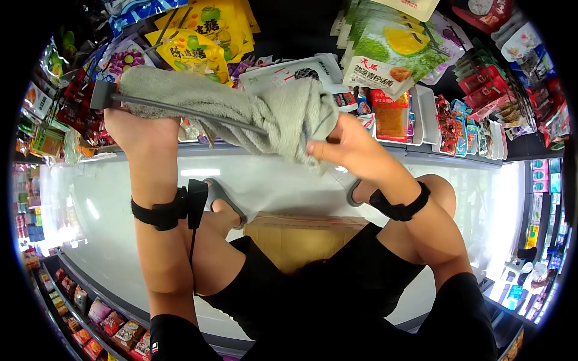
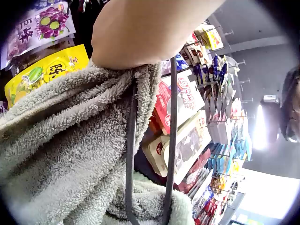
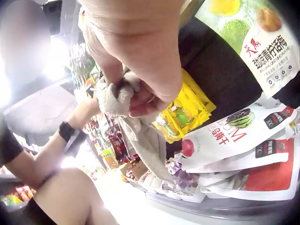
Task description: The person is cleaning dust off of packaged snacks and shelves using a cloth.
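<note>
A grey-green terry towel [image 1: 235,108] stretches between both hands above the front of a snack shelf. My left hand [image 1: 143,129] holds its left end, with the fingers hidden under the cloth. My right hand [image 1: 352,147] grips the bunched right end, thumb on the near side; in the right wrist view its fingers curl round a twisted fold of the towel [image 3: 116,99]. A thin grey rod [image 1: 192,112] with a block [image 1: 102,95] at its left end crosses the towel. In the left wrist view two parallel grey bars [image 2: 172,117] lie against the cloth.
Yellow candy bags [image 1: 195,54], a white bag [image 1: 295,72] and a green-and-white plum bag [image 1: 391,54] sit behind the towel. White trays of small packets [image 1: 424,114] line the shelf. A cardboard box [image 1: 307,237] stands on the floor between the legs. More snack shelves [image 1: 96,310] lie behind left.
</note>
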Motion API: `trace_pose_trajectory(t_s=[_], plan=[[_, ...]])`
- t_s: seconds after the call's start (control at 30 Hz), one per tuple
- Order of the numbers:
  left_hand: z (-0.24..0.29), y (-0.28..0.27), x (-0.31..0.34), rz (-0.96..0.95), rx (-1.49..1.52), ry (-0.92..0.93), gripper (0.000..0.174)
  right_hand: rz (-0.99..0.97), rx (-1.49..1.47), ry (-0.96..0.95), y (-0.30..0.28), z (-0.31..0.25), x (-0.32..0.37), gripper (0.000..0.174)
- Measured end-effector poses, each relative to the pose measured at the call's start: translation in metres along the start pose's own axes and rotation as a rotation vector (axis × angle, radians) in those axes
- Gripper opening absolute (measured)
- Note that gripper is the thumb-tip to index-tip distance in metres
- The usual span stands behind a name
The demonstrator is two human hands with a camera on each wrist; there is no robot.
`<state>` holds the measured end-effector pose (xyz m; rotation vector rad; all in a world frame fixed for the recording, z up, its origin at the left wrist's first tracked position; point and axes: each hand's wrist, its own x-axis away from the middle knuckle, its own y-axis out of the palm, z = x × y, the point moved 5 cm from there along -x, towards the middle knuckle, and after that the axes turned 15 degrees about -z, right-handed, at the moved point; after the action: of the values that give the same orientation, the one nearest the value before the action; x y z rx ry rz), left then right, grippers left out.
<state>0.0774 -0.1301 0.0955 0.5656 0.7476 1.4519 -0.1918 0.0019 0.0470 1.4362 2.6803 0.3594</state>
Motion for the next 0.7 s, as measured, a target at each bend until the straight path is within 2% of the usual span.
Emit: trace_pose_trajectory(t_s=[0.03,0.1,0.3,0.4,0.43,0.5,0.53,0.6,0.63,0.7], plan=[[0.002,-0.005,-0.004,0.011,0.031,-0.032,0.032,-0.001,-0.141,-0.031,-0.001,-0.004,-0.003,0.040],[0.008,-0.022,-0.016,-0.020,0.034,-0.008,0.031,-0.026,-0.196,-0.107,-0.003,-0.012,-0.010,0.038],[0.015,0.000,-0.005,0.061,0.025,0.057,0.035,0.010,0.102,-0.092,-0.007,-0.018,-0.013,0.036],[0.015,-0.004,-0.006,0.103,0.046,0.057,0.037,0.122,0.103,-0.108,-0.013,-0.023,-0.010,0.032],[0.014,-0.007,-0.010,0.041,0.081,0.051,0.037,0.123,0.103,-0.109,-0.015,-0.022,-0.010,0.032],[0.013,-0.012,-0.017,-0.022,0.116,0.045,0.037,0.259,0.531,0.029,-0.030,-0.017,-0.003,0.027],[0.016,-0.010,-0.018,-0.007,0.058,0.074,0.036,0.259,0.531,0.029,-0.037,-0.015,-0.001,0.027],[0.018,-0.006,-0.018,0.006,-0.001,0.101,0.035,0.416,1.103,-0.014,-0.049,-0.027,0.006,0.025],[0.017,-0.002,-0.016,-0.011,0.003,0.075,0.034,0.419,1.102,-0.012,-0.051,-0.028,0.005,0.025],[0.014,-0.001,-0.015,-0.027,0.007,0.049,0.033,0.407,0.517,-0.252,-0.057,-0.030,0.006,0.027]])
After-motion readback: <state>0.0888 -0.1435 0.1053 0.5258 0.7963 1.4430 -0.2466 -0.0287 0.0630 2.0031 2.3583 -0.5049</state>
